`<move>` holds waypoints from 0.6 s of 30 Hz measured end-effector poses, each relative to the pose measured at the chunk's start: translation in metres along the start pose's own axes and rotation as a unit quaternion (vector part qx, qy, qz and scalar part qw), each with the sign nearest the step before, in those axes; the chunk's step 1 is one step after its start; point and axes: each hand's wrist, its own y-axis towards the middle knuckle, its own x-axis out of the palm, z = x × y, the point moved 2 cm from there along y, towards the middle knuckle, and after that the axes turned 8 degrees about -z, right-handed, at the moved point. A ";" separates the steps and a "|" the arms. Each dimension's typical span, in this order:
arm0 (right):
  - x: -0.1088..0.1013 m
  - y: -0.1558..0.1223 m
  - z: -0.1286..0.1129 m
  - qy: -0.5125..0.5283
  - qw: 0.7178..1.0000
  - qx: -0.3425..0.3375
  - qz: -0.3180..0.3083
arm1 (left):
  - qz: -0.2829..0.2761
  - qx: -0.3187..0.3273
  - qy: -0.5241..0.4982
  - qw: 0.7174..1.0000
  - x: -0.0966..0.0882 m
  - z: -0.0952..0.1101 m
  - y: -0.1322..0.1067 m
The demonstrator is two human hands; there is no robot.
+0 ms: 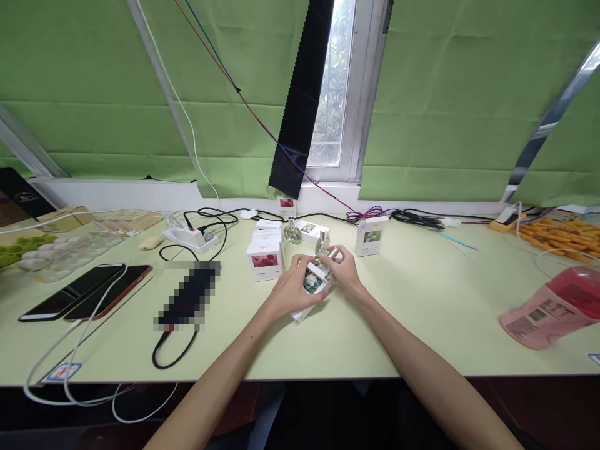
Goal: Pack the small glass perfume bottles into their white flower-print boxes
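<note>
The work seems partway along — the left hand [296,284] grasps a flower-printed box [313,282] mid-table, the right hand [345,270] pinches a silver-topped item [333,252] at its far end — with two glass bottles [293,233] unboxed beyond and white boxes [265,262] grouped left.

The pale yellow table [450,262] across the lower half of the frame bears two phones [72,292] at left, a power strip [190,238] left of centre, white boxes [265,262] and glass bottles [292,233] at centre, and a pink container [546,309] at right.
</note>
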 end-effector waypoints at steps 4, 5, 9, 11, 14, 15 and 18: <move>0.002 -0.001 -0.001 0.021 1.000 -0.001 0.001 | -0.012 -0.003 0.004 1.000 0.000 0.000 0.000; 0.002 -0.001 -0.001 0.025 1.000 0.002 0.001 | -0.011 -0.004 0.004 1.000 0.000 -0.001 0.000; 0.003 -0.001 -0.001 0.042 0.999 0.021 0.001 | 0.003 -0.001 0.003 1.000 0.002 -0.002 0.000; 0.004 -0.001 0.000 0.041 0.999 0.030 -0.003 | 0.007 0.000 0.001 1.000 0.002 -0.002 0.000; 0.003 -0.001 0.001 0.034 0.999 0.036 -0.009 | 0.004 -0.006 -0.003 1.000 0.002 -0.003 0.000; 0.003 0.000 0.001 0.035 0.999 0.037 -0.011 | 0.003 -0.008 -0.003 1.000 0.002 -0.003 0.000; 0.002 0.001 0.003 0.029 0.999 0.031 -0.016 | 0.003 -0.008 -0.001 1.000 0.002 -0.003 0.000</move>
